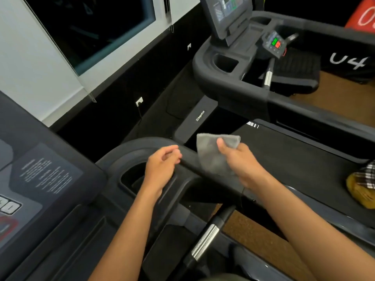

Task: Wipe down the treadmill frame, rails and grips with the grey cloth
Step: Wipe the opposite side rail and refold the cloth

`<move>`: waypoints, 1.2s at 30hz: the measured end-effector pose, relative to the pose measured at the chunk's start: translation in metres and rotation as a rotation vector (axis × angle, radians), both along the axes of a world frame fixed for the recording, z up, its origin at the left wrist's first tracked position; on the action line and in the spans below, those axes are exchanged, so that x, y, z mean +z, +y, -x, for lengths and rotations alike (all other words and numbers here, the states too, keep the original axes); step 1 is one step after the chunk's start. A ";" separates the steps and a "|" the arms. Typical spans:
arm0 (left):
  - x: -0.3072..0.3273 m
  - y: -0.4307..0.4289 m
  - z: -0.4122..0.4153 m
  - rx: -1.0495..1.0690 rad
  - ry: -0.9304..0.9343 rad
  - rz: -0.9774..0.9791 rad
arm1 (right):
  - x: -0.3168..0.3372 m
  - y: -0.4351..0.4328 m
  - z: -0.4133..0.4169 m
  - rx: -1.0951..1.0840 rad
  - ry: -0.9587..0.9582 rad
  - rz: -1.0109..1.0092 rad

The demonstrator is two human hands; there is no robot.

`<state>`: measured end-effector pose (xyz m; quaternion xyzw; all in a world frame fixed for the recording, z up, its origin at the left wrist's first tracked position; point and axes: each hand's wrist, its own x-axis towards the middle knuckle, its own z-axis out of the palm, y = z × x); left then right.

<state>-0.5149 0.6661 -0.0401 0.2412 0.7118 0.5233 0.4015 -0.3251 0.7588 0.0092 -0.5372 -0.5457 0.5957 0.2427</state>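
My right hand (242, 159) pinches a grey cloth (213, 153), which hangs over the black side rail (188, 159) of the near treadmill. My left hand (162, 165) hovers just left of the cloth above the rail's curved corner, fingers loosely curled with nothing in them. Below the hands a black handlebar with a silver grip sensor (205, 242) slants down. The near treadmill's console (40, 179) fills the lower left, and a cup recess (132, 177) lies under my left wrist.
A second treadmill stands beyond, with its screen (227, 15), a start/stop button pad (275, 43) and a belt (294, 155). A yellow shoe under a checked trouser hem (361, 185) rests at the right edge. A white wall with a window runs along the left.
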 end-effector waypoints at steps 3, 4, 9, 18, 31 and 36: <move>-0.005 -0.001 0.031 0.126 0.048 0.018 | 0.012 0.016 0.020 0.094 -0.308 -0.419; -0.008 -0.002 0.040 0.149 0.074 0.028 | 0.008 0.021 0.030 0.142 -0.358 -0.520; -0.012 -0.005 0.056 0.172 0.271 0.114 | -0.071 0.012 0.078 0.603 -0.745 -0.726; -0.027 0.031 0.053 -0.135 0.867 0.114 | -0.109 -0.010 0.079 0.709 -0.833 -0.816; -0.055 0.059 0.013 -0.352 1.027 0.072 | -0.126 -0.062 -0.047 0.639 -1.087 -0.940; -0.058 0.064 0.013 -0.348 1.022 0.091 | -0.132 -0.066 -0.022 0.521 -1.100 -0.830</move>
